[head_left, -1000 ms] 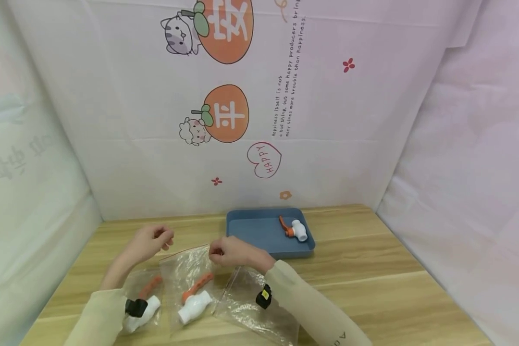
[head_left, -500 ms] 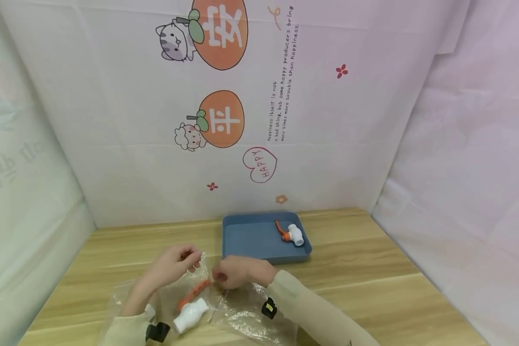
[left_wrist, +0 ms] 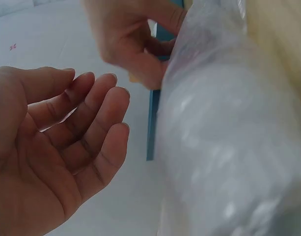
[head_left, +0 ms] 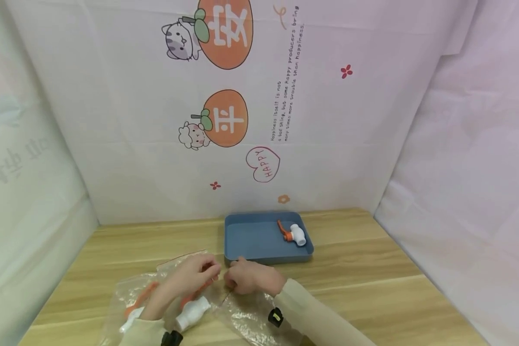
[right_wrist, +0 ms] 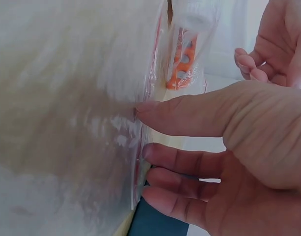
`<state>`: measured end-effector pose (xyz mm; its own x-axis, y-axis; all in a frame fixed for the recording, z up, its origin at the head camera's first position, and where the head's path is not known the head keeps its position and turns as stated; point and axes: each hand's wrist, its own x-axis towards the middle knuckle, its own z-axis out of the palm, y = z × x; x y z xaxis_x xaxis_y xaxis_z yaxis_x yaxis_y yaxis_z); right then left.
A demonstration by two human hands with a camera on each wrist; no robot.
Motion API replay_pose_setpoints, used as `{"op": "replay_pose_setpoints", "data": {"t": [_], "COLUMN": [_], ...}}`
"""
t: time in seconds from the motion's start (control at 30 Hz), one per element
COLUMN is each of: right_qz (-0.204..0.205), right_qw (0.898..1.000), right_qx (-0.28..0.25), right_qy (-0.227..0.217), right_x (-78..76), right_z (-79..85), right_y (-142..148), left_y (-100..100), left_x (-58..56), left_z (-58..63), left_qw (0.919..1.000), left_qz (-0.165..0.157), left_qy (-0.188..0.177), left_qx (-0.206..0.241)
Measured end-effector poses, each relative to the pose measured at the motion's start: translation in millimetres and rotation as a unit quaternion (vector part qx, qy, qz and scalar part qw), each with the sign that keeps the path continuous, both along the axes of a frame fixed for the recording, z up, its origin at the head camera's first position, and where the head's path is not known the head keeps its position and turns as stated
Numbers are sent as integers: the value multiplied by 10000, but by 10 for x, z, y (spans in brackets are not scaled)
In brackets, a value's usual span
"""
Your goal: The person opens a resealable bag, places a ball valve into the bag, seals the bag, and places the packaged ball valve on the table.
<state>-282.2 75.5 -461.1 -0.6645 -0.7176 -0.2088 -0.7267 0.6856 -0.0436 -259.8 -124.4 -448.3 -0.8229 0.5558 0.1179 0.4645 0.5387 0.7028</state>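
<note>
My right hand [head_left: 254, 278] pinches the red-lined zip edge of a clear zip bag [head_left: 251, 315] between thumb and fingers; the right wrist view shows the thumb [right_wrist: 184, 115] at that edge. No valve shows inside this bag. To its left, my left hand [head_left: 193, 275] hovers with loosely bent fingers [left_wrist: 103, 113] and holds nothing. Partly hidden beneath it is a bagged white ball valve [head_left: 193, 312] with an orange lever handle. Farther left lies another bagged ball valve [head_left: 143, 295], partly covered by my left forearm.
A blue tray [head_left: 251, 238] stands at the back of the wooden table [head_left: 363, 274], just beyond my right hand. An unbagged white ball valve [head_left: 298, 235] with an orange handle lies at its right end. White printed cloth walls [head_left: 320, 168] surround the table.
My left hand has moved right and toward me, coming close to my right hand. The right hand has shifted slightly right, from beside the middle bag onto the right bag's zip edge.
</note>
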Motion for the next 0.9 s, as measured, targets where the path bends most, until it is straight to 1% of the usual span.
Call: {"op": "replay_pose_setpoints", "data": {"t": [0.07, 0.13, 0.2, 0.33, 0.43, 0.53, 0.63, 0.77, 0.9], "right_qz": [12, 100, 190, 313, 251, 134, 100, 164, 247], "right_qw": [9999, 9997, 9992, 9961, 9939, 9926, 9917, 9909, 9904], "right_qx": [-55, -155, -341, -809, -1046, -1179, -1261, -1332, -1355], "right_qy": [85, 152, 121, -134, -262, -272, -216, -50, 120], "right_x": [5, -3, -19, -56, -60, -49, -49, -55, -33], "right_z": [-18, -35, -44, -42, -19, 28, 79, 130, 185], "right_y": [16, 33, 54, 106, 152, 191, 217, 249, 284], "left_y": [45, 83, 110, 147, 175, 206, 233, 246, 256], "left_x": [13, 23, 28, 31, 29, 28, 30, 37, 39], "left_z": [-30, -55, -76, -112, -137, -153, -168, -183, -211], "left_qw": [9998, 9996, 9995, 9998, 10000, 9999, 9999, 9997, 9998], "left_qz": [-183, -273, -300, -148, -14, 45, 106, 155, 40], "left_qy": [8, -22, -12, 44, -41, -145, -131, 12, 106], "left_qx": [42, 53, 73, 92, 49, 4, -33, -161, -165]}}
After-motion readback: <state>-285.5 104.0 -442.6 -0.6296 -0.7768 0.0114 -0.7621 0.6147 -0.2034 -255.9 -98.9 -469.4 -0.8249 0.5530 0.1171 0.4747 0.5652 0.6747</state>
